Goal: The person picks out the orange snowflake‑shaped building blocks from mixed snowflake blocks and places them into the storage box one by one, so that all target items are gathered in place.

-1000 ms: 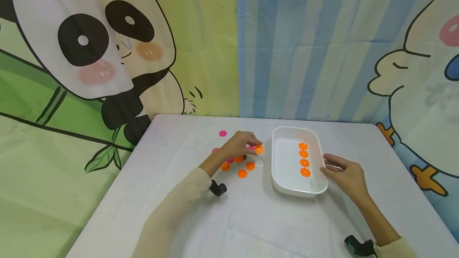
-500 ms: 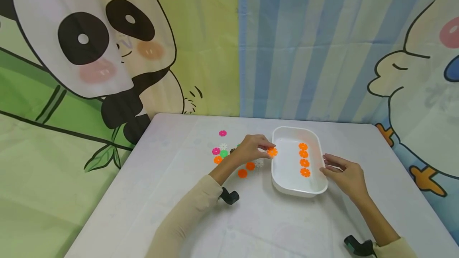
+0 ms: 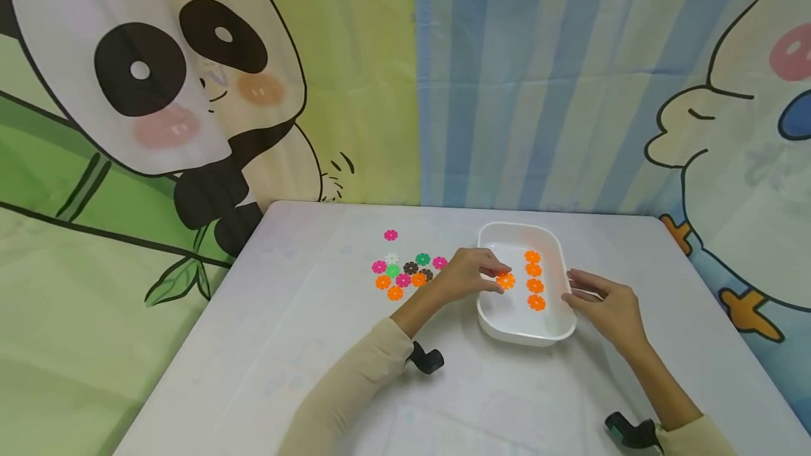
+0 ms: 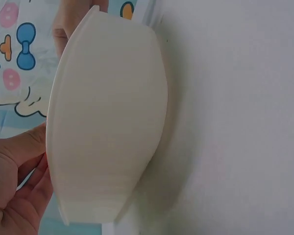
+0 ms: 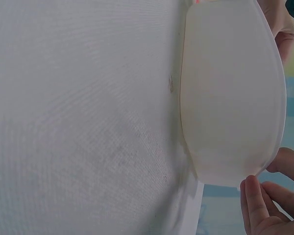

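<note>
A white plastic tray point(image 3: 514, 322) with rounded corners stands on the table. Several orange snowflake building discs point(image 3: 535, 286) lie inside it in a column, towards its right side. My left hand point(image 3: 465, 274) reaches over the tray's left rim and pinches another orange snowflake disc point(image 3: 506, 281) between thumb and fingers, left of that column. In the left wrist view, the tray wall point(image 4: 108, 117) hides the fingertips and the disc. At the tray's right rim is my right hand point(image 3: 611, 312); its thumb and fingers point(image 5: 255, 196) grip the edge.
Left of the tray lies a loose group of snowflake discs: pink point(image 3: 378, 267), green point(image 3: 422, 259), brown point(image 3: 410, 268), white point(image 3: 392, 258) and orange point(image 3: 383, 282). My left forearm passes in front of part of that area. A printed curtain point(image 3: 481, 90) hangs behind the table point(image 3: 304, 245).
My left hand has carried the orange disc rightwards from the loose group, over the tray's left rim and into the space above the tray. The right hand stays at the rim.
</note>
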A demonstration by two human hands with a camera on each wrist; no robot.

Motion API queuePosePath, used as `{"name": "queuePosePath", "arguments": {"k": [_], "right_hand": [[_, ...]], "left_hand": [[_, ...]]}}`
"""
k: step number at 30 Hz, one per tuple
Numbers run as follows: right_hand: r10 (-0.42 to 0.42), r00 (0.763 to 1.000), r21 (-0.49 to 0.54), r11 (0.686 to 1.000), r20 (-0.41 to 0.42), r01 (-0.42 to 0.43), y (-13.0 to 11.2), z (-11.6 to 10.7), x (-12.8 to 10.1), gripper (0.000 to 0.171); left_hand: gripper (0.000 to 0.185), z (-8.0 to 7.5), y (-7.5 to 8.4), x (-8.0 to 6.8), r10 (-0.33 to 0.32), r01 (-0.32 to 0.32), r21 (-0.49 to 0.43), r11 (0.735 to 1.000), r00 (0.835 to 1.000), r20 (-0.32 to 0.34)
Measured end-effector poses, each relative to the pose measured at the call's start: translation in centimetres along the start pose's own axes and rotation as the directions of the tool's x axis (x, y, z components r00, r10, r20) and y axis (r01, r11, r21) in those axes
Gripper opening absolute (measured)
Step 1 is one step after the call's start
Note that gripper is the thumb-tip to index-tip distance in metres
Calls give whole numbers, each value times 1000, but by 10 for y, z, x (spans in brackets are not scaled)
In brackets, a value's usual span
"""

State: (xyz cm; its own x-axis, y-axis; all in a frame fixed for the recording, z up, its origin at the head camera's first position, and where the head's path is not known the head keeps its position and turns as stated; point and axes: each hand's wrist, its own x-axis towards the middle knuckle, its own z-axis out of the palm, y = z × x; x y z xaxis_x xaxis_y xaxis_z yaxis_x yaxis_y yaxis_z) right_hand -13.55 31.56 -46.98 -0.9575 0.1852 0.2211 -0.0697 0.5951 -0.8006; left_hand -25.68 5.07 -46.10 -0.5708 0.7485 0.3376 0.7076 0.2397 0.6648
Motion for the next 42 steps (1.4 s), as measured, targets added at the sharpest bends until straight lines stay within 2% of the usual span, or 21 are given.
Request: {"name": "queuePosePath", "arguments": {"k": [10,14,18,22,30,35,39,42], "right_hand": [[31,999,-13,999,12,-31,-3,-1,1,56],[25,1000,0,1000,18,-25,-4,-2,1,56],[14,1000,2,1000,20,-14,-3,-3,2,56],[-1,1000,10,1000,18,1,-1,-3,2,55],[0,1000,37,999,16,0,2,-1,3,54],[11,1000,36,999,21,-12,1,-1,4,55],[2,1000,41,999,15,-3,2,-1,3,54],[1,1000,39,999,11,-1,3,-1,3,54]], "left_hand": [[39,27,14,13,19,-25,57,998,996,92],[38,36,18,19,45,-64,132,989,988,147],[36,44,21,25,73,-126,243,962,974,216],[35,52,25,31,63,-154,315,936,957,282],[24,67,32,38,60,-191,340,921,931,361],[14,71,32,40,12,-180,403,897,923,385],[16,73,33,40,-32,-156,435,887,918,395],[18,74,34,41,-37,-153,436,887,917,396]]}}
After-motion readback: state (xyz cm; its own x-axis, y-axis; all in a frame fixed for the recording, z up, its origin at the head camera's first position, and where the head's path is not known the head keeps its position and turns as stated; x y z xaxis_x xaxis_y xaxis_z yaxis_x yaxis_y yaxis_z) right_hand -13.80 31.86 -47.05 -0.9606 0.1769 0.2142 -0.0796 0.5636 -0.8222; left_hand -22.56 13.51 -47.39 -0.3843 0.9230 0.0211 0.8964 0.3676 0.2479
